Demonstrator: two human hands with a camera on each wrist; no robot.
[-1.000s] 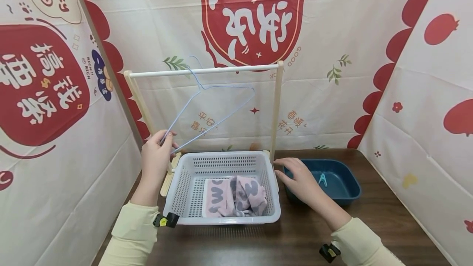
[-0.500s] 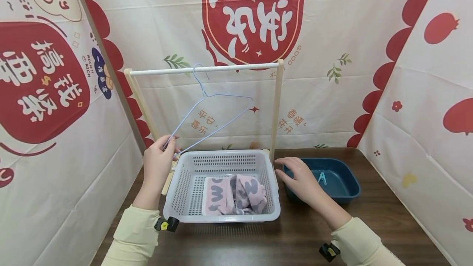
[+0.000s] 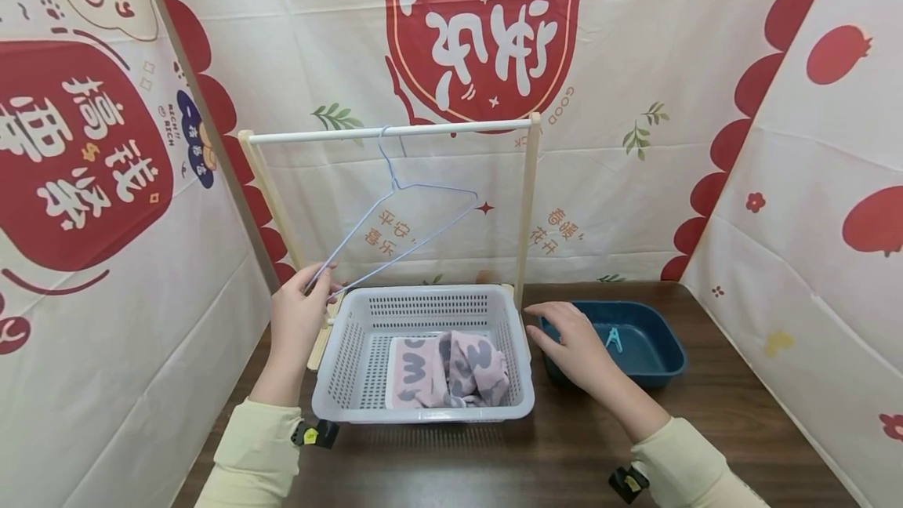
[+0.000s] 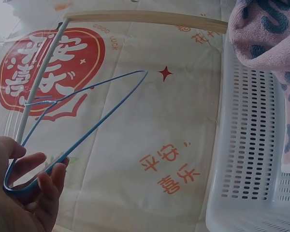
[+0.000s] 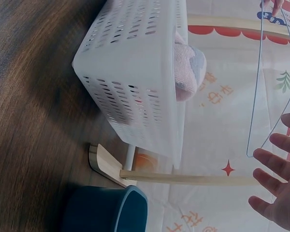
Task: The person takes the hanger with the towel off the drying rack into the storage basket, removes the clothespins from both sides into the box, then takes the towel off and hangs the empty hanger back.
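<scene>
My left hand [image 3: 299, 316] grips the lower left corner of a thin blue wire hanger [image 3: 363, 216]. The hanger's hook overlaps the white rail [image 3: 451, 129] of a small wooden clothes rack, and its far arm slants down to the right. In the left wrist view the fingers curl round the hanger's corner. My right hand [image 3: 570, 339] hovers between the basket and the blue tub, holding nothing, its fingers spread in the right wrist view. A pink and grey patterned towel [image 3: 447, 371] lies bunched in the white perforated basket [image 3: 423, 416] between my hands.
To the right stands a dark blue tub [image 3: 666, 371] with a light blue clothes peg [image 3: 614, 340] in it. The rack's right post [image 3: 527, 210] rises behind the basket. Printed cloth walls enclose the wooden table [image 3: 564, 453] at the back and sides.
The hanger has shifted slightly down and right, bringing its hook from above the rail to the rail itself. My left hand has lowered a little with it. The right hand has stayed put.
</scene>
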